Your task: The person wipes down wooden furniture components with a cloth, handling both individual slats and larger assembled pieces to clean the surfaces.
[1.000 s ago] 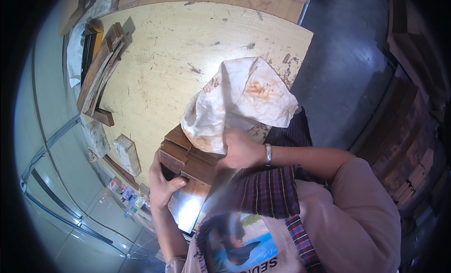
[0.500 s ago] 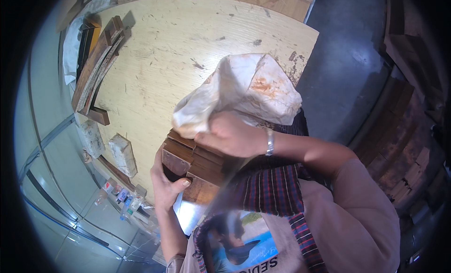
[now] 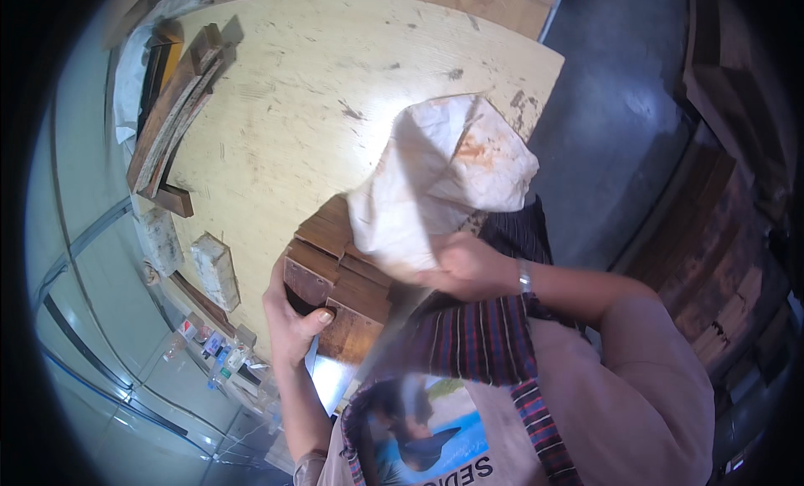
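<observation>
A brown wooden piece, built of several blocks in uneven steps, stands at the near edge of the table. My left hand grips its left end, thumb at the front and the other fingers mostly hidden behind the wood. Bunched in my right hand is a white cloth with orange-brown stains. Its loose part spreads over the table beyond my hand, and its lower edge, blurred by motion, lies at the right side of the wooden piece.
The pale, scuffed table extends away from me. Curved wooden parts lie along its left side. Nearer are a whitish block and small bottles. Grey floor lies to the right, with dark stacked wood beyond it.
My right hand has swept the cloth right and toward me, uncovering more of the wooden piece's top. The left hand keeps its grip, almost unmoved.
</observation>
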{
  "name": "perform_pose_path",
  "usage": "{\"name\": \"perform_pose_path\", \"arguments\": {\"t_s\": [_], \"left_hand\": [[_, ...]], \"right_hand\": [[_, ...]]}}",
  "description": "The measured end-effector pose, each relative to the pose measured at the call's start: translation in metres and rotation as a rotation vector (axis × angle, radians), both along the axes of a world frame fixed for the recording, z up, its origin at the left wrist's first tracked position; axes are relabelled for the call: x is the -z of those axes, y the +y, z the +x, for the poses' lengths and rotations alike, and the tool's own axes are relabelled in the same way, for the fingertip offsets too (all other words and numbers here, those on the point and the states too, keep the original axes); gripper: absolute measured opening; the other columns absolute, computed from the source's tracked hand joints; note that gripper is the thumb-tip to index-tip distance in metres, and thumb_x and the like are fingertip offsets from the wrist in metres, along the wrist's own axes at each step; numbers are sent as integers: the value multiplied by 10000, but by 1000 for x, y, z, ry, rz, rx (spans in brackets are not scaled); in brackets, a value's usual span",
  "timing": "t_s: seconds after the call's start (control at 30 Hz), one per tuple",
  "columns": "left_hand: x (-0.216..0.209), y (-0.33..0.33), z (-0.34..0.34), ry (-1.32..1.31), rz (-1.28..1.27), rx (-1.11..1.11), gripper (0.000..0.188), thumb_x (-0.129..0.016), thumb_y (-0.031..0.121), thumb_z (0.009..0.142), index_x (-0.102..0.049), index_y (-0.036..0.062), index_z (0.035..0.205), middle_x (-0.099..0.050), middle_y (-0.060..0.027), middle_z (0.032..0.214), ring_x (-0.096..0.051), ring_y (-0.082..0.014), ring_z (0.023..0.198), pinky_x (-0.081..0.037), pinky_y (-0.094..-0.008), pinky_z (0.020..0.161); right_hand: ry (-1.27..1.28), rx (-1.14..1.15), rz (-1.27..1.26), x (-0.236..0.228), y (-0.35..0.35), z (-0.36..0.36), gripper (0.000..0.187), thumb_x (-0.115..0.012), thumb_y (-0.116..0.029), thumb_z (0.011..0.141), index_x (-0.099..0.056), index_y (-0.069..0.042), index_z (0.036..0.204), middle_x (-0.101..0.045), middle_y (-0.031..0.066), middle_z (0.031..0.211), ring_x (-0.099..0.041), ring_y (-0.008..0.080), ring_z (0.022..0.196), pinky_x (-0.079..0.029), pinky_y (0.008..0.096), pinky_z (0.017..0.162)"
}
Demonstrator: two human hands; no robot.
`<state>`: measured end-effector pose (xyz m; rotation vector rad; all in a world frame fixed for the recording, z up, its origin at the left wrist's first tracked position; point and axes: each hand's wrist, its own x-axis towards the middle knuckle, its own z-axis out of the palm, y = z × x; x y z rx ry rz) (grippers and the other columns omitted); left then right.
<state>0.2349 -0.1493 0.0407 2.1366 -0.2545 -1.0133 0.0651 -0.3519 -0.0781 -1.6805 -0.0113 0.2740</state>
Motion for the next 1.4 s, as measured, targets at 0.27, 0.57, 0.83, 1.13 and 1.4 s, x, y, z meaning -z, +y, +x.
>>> {"name": "perform_pose_path", "arguments": {"t_s": [0.27, 0.57, 0.83, 1.13, 1.4], "left_hand": [[5, 0, -3, -34, -36, -17, 1235, -887, 630, 569, -392, -153, 1387, -576, -190, 1272, -573, -250, 1169, -441, -380, 1020], [6, -1, -3, -34, -59, -12, 1208, -881, 634, 579, -407, -146, 1370, -572, -191, 1278, -567, -253, 1177, -436, -384, 1025], [7, 4, -4, -58, -39, 5, 1219, -881, 641, 572, -403, -143, 1373, -582, -181, 1262, -573, -246, 1164, -443, -383, 1017], [4, 2, -6, -64, 6, -29, 1257, -885, 671, 533, -412, -140, 1368, -594, -173, 1241, -580, -235, 1146, -443, -374, 1015], [4, 5, -2, -163, 156, 70, 1286, -821, 790, 501, -452, -120, 1331, -628, -158, 1197, -606, -235, 1100, -461, -379, 982]], "right_hand": [[-37, 75, 97, -10, 0, 3, 356, -577, -295, 943, -661, 30, 825, -660, 197, 822, -651, 375, 802, -513, 445, 750], [-93, 388, 84, 2, 23, 12, 290, -539, -238, 974, -675, 17, 945, -680, 211, 886, -672, 355, 838, -517, 431, 749], [-259, 496, 239, -4, 16, 24, 338, -521, -276, 979, -659, 21, 1064, -641, 251, 1098, -641, 404, 972, -508, 454, 873], [-91, 227, 272, 32, 21, 44, 337, -425, -231, 1035, -590, -1, 1219, -657, 249, 1077, -630, 421, 986, -493, 459, 910], [-48, 163, 244, 14, 21, 90, 345, -498, -261, 1005, -624, 58, 967, -650, 263, 905, -654, 421, 820, -522, 476, 809]]}}
